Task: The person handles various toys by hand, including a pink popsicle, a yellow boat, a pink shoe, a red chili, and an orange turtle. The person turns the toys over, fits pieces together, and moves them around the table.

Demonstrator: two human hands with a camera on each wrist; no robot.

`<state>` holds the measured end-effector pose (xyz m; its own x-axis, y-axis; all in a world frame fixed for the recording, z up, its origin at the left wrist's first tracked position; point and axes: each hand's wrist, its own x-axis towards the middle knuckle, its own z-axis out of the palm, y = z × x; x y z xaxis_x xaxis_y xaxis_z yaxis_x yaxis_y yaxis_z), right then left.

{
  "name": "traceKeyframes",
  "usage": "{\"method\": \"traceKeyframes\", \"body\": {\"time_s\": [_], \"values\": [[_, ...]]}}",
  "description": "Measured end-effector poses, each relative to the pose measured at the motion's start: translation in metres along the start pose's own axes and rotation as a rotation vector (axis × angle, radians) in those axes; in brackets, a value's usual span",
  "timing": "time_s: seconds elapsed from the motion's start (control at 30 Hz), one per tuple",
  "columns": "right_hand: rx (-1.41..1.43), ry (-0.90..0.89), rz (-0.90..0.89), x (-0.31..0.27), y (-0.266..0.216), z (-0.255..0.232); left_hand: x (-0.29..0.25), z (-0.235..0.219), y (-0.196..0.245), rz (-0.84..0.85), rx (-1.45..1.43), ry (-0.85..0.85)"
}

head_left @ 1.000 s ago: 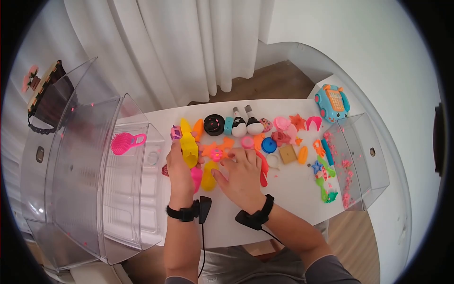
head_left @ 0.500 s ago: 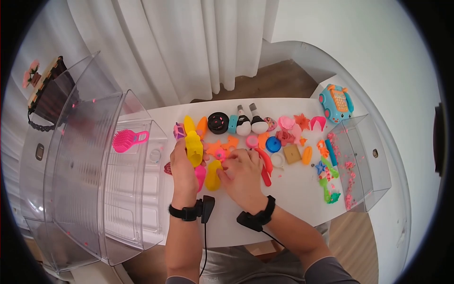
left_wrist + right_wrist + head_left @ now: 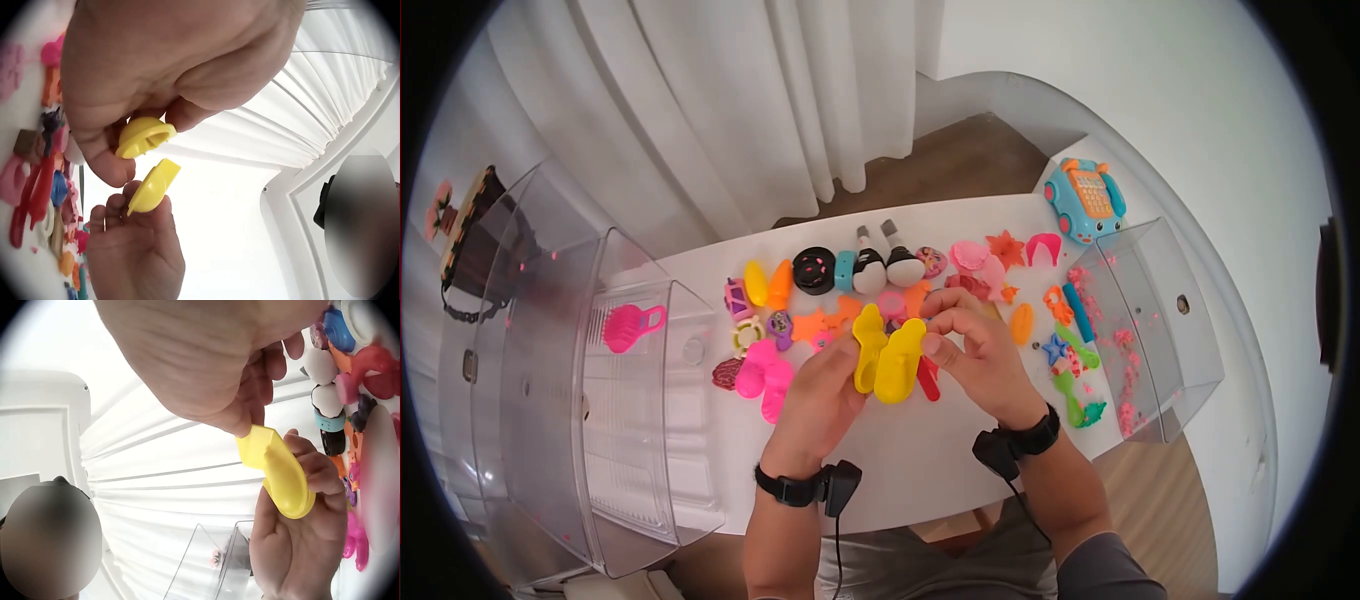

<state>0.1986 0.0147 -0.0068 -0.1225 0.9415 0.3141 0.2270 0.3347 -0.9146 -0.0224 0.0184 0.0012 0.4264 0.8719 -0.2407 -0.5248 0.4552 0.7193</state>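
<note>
Two yellow plastic pieces are held side by side above the table. My left hand (image 3: 818, 405) grips the left piece (image 3: 866, 350) between thumb and fingers. With its thumb and fingertips, my right hand (image 3: 990, 365) pinches the upper end of the other piece (image 3: 897, 368). The left wrist view shows a hollow underside on the left hand's piece (image 3: 142, 139), a small gap away from the right hand's piece (image 3: 151, 189). In the right wrist view the pieces overlap, above the left palm (image 3: 297, 556).
Many small toys lie across the table (image 3: 880, 480), among them a pink molded toy (image 3: 765, 378), a black ring (image 3: 814, 271) and an orange star (image 3: 808, 325). A clear bin (image 3: 630, 470) with a pink brush (image 3: 632, 327) stands left; another (image 3: 1175, 350) and a toy phone (image 3: 1090, 200) are right.
The yellow piece beside my right hand has left the table and is in its fingers. My left hand has brought its yellow piece rightward and nearer, uncovering several toys.
</note>
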Motion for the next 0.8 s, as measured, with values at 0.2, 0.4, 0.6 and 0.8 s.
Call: {"method": "traceKeyframes", "body": {"time_s": [0.2, 0.4, 0.6, 0.8], "values": [[0.17, -0.032, 0.048, -0.01, 0.015, -0.005, 0.001, 0.009, -0.019, -0.008, 0.096, -0.016], [0.324, 0.003, 0.158, -0.014, 0.019, 0.001, 0.005, 0.015, -0.029, -0.076, 0.102, -0.007], [0.357, -0.006, 0.322, -0.016, 0.002, 0.005, 0.003, -0.006, -0.03, -0.22, -0.158, -0.31], [0.139, -0.062, 0.061, -0.019, 0.015, 0.008, 0.003, -0.019, -0.029, -0.135, -0.026, -0.42]]}}
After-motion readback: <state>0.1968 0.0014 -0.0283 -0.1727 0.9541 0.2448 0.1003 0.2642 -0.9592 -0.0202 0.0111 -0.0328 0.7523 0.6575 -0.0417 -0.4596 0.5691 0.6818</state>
